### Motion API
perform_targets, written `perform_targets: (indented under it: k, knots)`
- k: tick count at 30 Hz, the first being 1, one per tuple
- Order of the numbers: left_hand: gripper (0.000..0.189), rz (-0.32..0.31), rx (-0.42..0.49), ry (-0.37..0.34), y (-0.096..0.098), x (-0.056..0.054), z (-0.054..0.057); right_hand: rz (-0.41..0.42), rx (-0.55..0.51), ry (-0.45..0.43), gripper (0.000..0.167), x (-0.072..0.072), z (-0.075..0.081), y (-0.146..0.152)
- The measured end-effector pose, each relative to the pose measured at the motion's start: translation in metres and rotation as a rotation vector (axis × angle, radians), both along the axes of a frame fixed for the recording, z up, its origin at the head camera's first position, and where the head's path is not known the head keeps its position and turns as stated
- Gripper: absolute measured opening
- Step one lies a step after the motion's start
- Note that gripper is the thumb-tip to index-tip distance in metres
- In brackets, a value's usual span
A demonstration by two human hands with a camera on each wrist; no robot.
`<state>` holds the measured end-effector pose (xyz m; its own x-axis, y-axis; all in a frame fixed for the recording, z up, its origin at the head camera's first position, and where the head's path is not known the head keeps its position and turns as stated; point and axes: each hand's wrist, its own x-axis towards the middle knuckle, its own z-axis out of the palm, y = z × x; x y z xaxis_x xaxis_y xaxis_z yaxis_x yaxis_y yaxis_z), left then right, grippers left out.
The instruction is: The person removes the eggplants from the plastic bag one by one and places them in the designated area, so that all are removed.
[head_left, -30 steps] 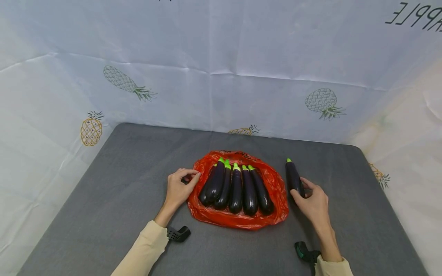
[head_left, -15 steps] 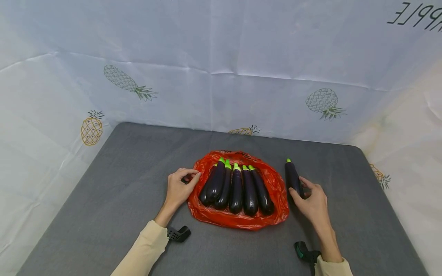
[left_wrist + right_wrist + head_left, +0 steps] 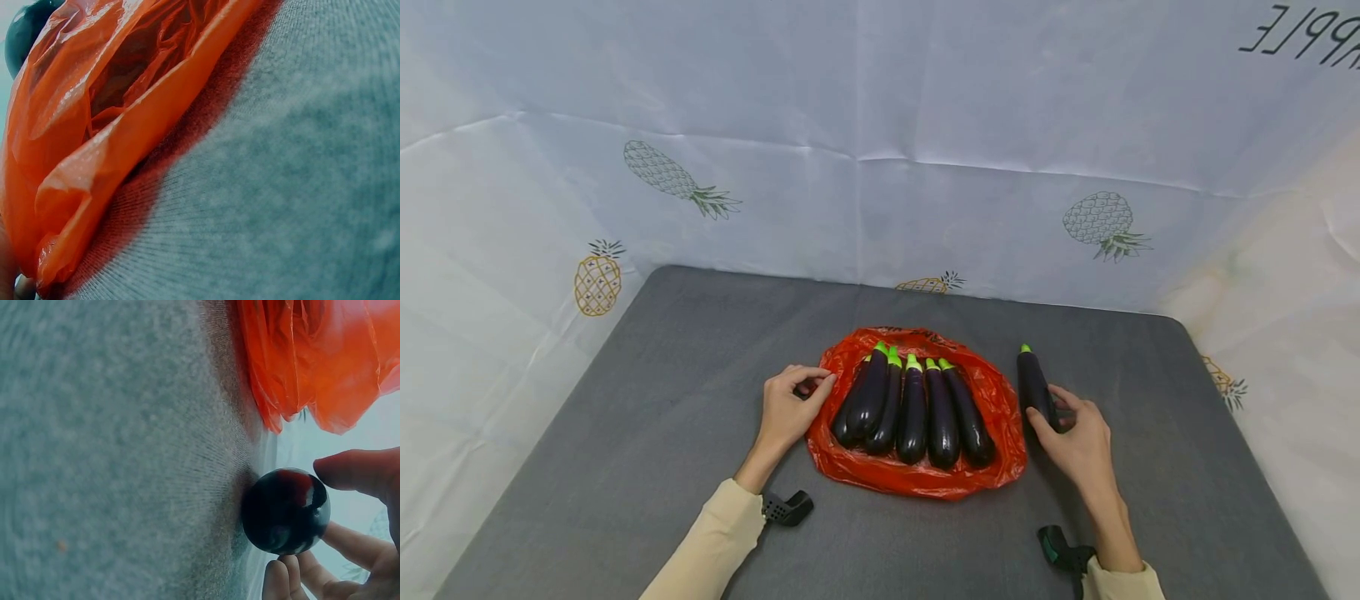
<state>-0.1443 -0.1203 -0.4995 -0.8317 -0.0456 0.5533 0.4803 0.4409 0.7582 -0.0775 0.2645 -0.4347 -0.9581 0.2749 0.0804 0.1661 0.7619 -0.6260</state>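
A red plastic bag (image 3: 917, 485), its mouth spread wide, lies on the grey table. Several dark purple eggplants (image 3: 913, 421) lie side by side in it, green stem ends pointing away. At the bag's left rim my left hand (image 3: 786, 408) pinches the plastic; in the left wrist view the film (image 3: 59, 250) gathers at the fingertips. To the right of the bag, my right hand (image 3: 1084, 437) holds a single eggplant (image 3: 1033, 377) between thumb and fingers. The right wrist view shows that eggplant's rounded end (image 3: 284, 512) low at the tabletop, apart from the bag.
The grey cloth-covered table (image 3: 715, 333) has rounded far corners. A white curtain (image 3: 962, 108) with printed pineapples hangs behind it and along both sides. Black wrist-worn devices, one at the left wrist (image 3: 788, 508) and one at the right (image 3: 1063, 550), sit close over the table.
The eggplant in my right hand has shifted very slightly to the left along with the hand. My left hand and the bag stay in place.
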Motion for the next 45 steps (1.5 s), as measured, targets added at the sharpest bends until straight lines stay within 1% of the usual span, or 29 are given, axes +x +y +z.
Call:
perform_targets:
  k: [5,11,16,21,31,36,45]
  knots:
    - [0.006,0.002,0.001,-0.001,0.0,0.0,0.0,0.0,0.004,0.035,0.051,0.001,0.001,-0.002]
    - [0.006,0.006,-0.004,0.008,-0.001,-0.001,0.0,-0.008,-0.002,0.129,0.046,0.002,0.006,-0.005]
    - [0.006,0.01,-0.017,0.007,-0.001,0.0,0.0,-0.007,-0.064,0.179,0.044,0.002,0.012,-0.009]
    - [0.006,0.008,-0.023,0.005,-0.001,0.001,0.0,-0.025,-0.135,0.208,0.04,0.004,0.018,-0.016]
    - [0.005,0.008,-0.024,-0.004,-0.001,0.0,-0.001,-0.011,-0.173,0.244,0.037,0.005,0.026,-0.027]
    - [0.006,0.004,-0.007,0.006,-0.001,-0.001,-0.001,0.017,-0.199,0.259,0.036,0.006,0.027,-0.033]
    - [0.008,-0.011,0.025,0.03,0.001,0.0,0.002,0.069,-0.237,0.271,0.036,0.005,0.027,-0.042]
